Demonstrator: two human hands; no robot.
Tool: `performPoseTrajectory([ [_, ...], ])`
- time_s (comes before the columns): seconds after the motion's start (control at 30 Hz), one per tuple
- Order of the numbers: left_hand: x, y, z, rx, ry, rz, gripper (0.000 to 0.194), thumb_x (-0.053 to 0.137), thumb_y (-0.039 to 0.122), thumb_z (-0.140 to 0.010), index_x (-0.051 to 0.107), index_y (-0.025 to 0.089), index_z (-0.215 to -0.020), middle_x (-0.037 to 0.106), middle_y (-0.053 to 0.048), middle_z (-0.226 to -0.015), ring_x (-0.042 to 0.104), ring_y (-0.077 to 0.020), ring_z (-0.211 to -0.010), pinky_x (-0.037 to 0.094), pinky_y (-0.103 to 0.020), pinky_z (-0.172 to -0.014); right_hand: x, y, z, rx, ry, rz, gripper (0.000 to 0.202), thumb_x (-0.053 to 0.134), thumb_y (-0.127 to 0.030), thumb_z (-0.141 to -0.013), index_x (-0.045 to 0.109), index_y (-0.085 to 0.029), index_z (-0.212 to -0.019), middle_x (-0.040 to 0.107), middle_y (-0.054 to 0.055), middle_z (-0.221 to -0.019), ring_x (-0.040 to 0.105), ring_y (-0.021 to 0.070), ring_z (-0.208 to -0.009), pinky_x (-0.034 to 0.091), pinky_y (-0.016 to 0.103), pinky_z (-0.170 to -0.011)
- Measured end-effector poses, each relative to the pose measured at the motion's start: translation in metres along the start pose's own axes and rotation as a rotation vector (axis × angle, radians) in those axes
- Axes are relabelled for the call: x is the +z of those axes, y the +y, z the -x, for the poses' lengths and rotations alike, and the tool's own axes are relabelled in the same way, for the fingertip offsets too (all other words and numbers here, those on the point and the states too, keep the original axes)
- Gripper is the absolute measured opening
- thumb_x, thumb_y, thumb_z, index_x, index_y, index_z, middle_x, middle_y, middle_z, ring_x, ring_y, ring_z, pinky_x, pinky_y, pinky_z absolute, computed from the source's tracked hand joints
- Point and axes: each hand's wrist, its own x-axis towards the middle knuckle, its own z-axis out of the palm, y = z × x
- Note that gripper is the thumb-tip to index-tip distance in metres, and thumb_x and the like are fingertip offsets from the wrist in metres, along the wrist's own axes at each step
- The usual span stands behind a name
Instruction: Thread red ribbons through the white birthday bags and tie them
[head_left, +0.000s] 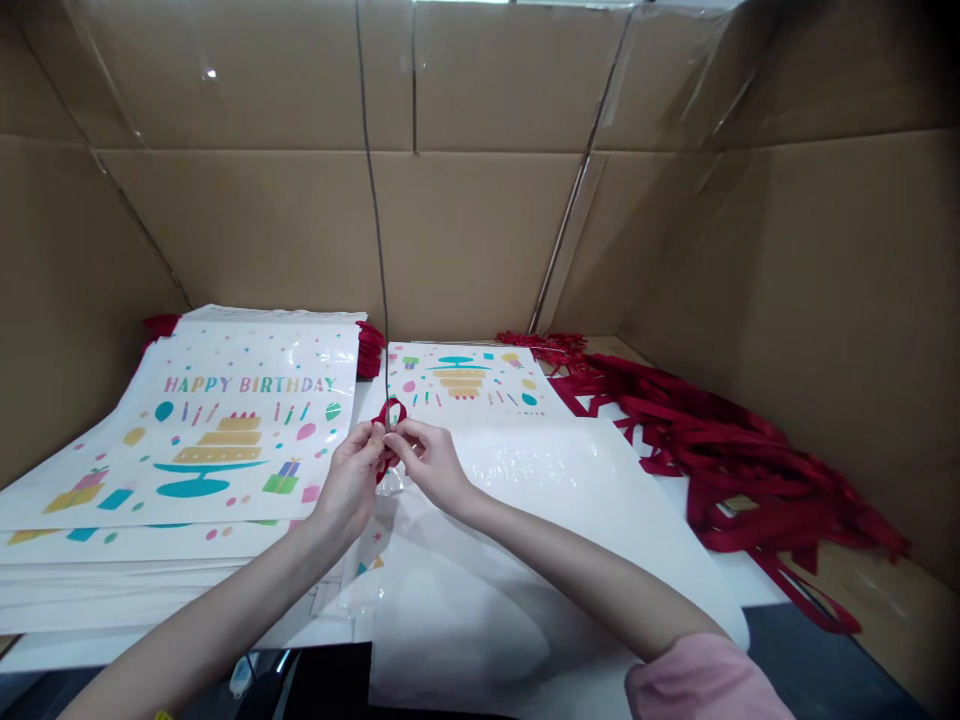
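In the middle of the view, my left hand (349, 485) pinches a red ribbon (396, 407) whose loop stands up above the fingers. My right hand (435, 463) meets it from the right, thumb and fingertips closed on the same ribbon. A thin dark cord (373, 190) hangs from above and runs down to the fingertips; its lower end is hidden there. Beneath the hands lie glossy white printed sheets, one with an upside-down cake print (459, 380) at the back and a blank white sheet (540, 530) in front.
To the left rises a stack of white "Happy Birthday" printed pieces (229, 420) with red ribbon at its back corners. A tangled heap of red ribbons (697, 450) covers the right side. Cardboard walls (480, 240) enclose the back and sides of the white table.
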Motion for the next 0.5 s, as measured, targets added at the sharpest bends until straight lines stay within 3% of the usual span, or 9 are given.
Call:
performPoseTrajectory([
  [0.1,-0.005,0.000,-0.004,0.094,-0.043,-0.147,0.029,0.070,0.042,-0.071,0.056,0.017,-0.069,0.051,0.000,-0.074,0.050,-0.0109,-0.068,0.041,-0.022,-0.063,-0.004,0.003,-0.002,0.041,-0.017,-0.114,0.032,0.048,-0.042,-0.086,0.051,-0.016,-0.069,0.057,0.002,-0.065,0.055,0.0115,-0.061,0.041,0.021,-0.053],
  [0.2,-0.014,0.008,-0.010,0.272,-0.005,-0.346,0.024,0.059,0.042,-0.080,0.061,0.019,-0.077,0.053,-0.003,-0.087,0.049,-0.0130,-0.076,0.041,-0.023,-0.068,-0.014,0.001,-0.003,0.041,-0.070,-0.167,0.034,0.046,-0.045,-0.087,0.048,-0.016,-0.070,0.054,0.001,-0.065,0.057,0.0108,-0.058,0.041,0.021,-0.052],
  [0.27,-0.021,0.017,-0.016,0.410,0.007,-0.551,0.023,0.057,0.040,-0.081,0.062,0.023,-0.096,0.052,-0.003,-0.100,0.049,-0.0146,-0.083,0.041,-0.025,-0.073,-0.023,-0.002,-0.005,0.041,-0.105,-0.179,0.035,0.046,-0.046,-0.087,0.048,-0.015,-0.070,0.052,0.000,-0.063,0.056,0.0098,-0.055,0.040,0.020,-0.052],
  [0.37,-0.026,0.030,-0.027,0.664,-0.048,-0.928,0.046,0.061,0.036,-0.077,0.051,0.026,-0.121,0.049,-0.006,-0.113,0.047,-0.0191,-0.095,0.040,-0.030,-0.083,-0.032,-0.008,-0.008,0.047,-0.167,-0.186,0.038,0.045,-0.049,-0.087,0.046,-0.016,-0.070,0.050,-0.002,-0.061,0.057,0.0093,-0.054,0.038,0.019,-0.051],
  [0.43,-0.026,0.037,-0.036,0.825,-0.080,-1.121,0.052,0.060,0.033,-0.077,0.048,0.025,-0.127,0.047,-0.008,-0.116,0.044,-0.0228,-0.106,0.037,-0.035,-0.091,-0.034,-0.010,-0.010,0.050,-0.210,-0.199,0.039,0.045,-0.051,-0.087,0.045,-0.016,-0.070,0.049,-0.002,-0.060,0.057,0.0093,-0.054,0.038,0.019,-0.049],
  [0.5,-0.025,0.045,-0.046,0.909,-0.149,-1.236,0.041,0.055,0.029,-0.079,0.055,0.024,-0.120,0.050,-0.009,-0.114,0.044,-0.0243,-0.108,0.033,-0.039,-0.096,-0.035,-0.011,-0.012,0.047,-0.237,-0.212,0.040,0.045,-0.052,-0.087,0.045,-0.016,-0.070,0.049,-0.002,-0.061,0.057,0.0090,-0.054,0.037,0.018,-0.049],
])
